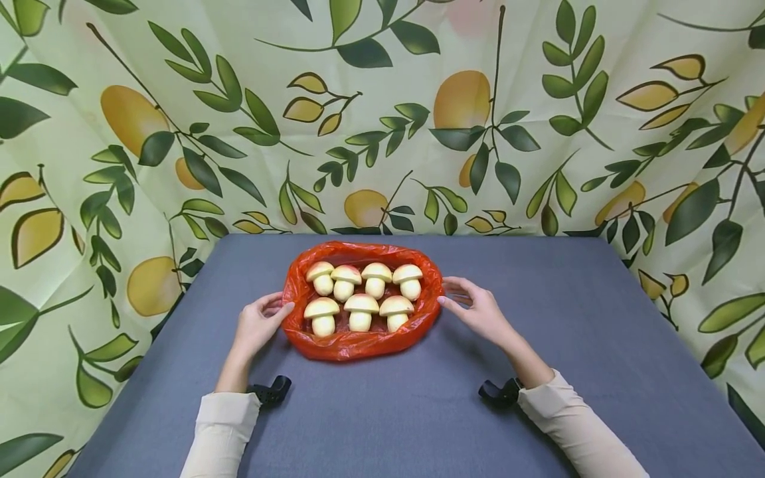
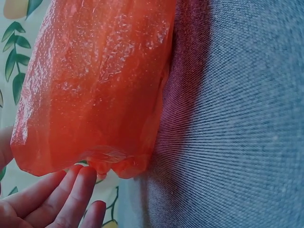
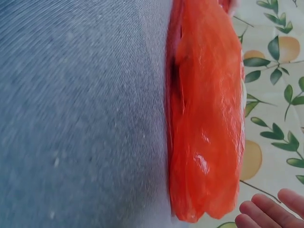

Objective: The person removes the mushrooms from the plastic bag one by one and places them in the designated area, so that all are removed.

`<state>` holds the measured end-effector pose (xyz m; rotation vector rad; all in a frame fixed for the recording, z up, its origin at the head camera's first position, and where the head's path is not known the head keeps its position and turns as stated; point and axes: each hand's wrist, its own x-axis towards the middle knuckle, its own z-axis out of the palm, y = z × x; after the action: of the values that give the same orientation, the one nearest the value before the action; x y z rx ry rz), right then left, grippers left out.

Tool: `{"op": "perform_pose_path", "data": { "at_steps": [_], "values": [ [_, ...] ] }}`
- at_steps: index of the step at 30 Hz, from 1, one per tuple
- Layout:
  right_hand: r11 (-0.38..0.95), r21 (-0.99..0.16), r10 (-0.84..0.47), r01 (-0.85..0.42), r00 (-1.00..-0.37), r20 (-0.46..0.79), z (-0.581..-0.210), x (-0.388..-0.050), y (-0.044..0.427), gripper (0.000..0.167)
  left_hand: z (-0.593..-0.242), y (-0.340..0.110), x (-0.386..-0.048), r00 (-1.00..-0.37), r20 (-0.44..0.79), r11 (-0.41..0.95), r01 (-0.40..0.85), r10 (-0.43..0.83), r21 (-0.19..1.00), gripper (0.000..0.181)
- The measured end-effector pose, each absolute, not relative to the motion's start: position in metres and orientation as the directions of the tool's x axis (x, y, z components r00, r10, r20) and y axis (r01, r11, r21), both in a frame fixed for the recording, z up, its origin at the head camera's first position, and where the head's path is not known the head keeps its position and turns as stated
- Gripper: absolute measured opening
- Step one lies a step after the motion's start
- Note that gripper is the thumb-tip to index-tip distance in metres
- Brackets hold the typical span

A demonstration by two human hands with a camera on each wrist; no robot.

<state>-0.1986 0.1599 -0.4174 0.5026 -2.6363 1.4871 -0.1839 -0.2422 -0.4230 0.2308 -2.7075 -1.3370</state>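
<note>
1. Filling the upper frame and both sides: patterned cloth, leaves and orange fruit.
2. Blue-grey tabletop, lower centre, running to the bottom edge.
3. Red plastic bag, just left of frame centre, on the tabletop, mouth up, rim rolled wide. Judgement: light, even touch at both ends; thin film probably creases or drags if one side gets pulled harder.
4. Cream sleeves, lower left and lower right.
5. Left hand, at bag's left end: thumb by the rim, fingers fairly straight, touching the end wall; firm pinch can't be confirmed. Right hand, at bag's right end, fingers extended, thumb apart, holding nothing. Best to bring both to matching heights on the rim.
6. Black wrist mounts, one below each hand.
7. Seven mushroom-shaped pieces inside bag: four upper row, three lower. Level bag should keep them upright.
8. Views: head alone shows the rows. Left wrist shows fingertips against plastic; right wrist shows a gap between fingers and bag, which head makes look like contact.
</note>
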Motion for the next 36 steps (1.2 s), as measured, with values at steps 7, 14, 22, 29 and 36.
{"op": "perform_pose_path", "data": {
  "at_steps": [7, 14, 22, 29, 36],
  "values": [
    [0.432, -0.833, -0.268, -0.346, -0.931, 0.247, -0.421, -0.202, 0.15, 0.042, -0.423, -0.242, -0.183, -0.985, 0.032, 0.603, -0.078, -0.169, 0.794, 0.045],
    [0.433, -0.817, -0.293, -0.38, -0.917, 0.271, -0.421, -0.203, 0.14, 0.042, -0.423, -0.242, -0.183, -0.985, 0.019, 0.606, -0.092, -0.173, 0.791, 0.045],
    [0.412, -0.812, -0.326, -0.414, -0.899, 0.293, -0.42, -0.206, 0.129, 0.041, -0.424, -0.242, -0.181, -0.985, 0.003, 0.591, -0.102, -0.175, 0.8, 0.045],
    [0.399, -0.812, -0.366, -0.426, -0.886, 0.285, -0.422, -0.214, 0.118, 0.041, -0.424, -0.241, -0.183, -0.986, -0.007, 0.581, -0.102, -0.164, 0.808, 0.048],
    [0.372, -0.836, -0.399, -0.403, -0.883, 0.248, -0.425, -0.22, 0.11, 0.043, -0.425, -0.242, -0.184, -0.989, -0.021, 0.591, -0.106, -0.149, 0.8, 0.049]
  ]
}}
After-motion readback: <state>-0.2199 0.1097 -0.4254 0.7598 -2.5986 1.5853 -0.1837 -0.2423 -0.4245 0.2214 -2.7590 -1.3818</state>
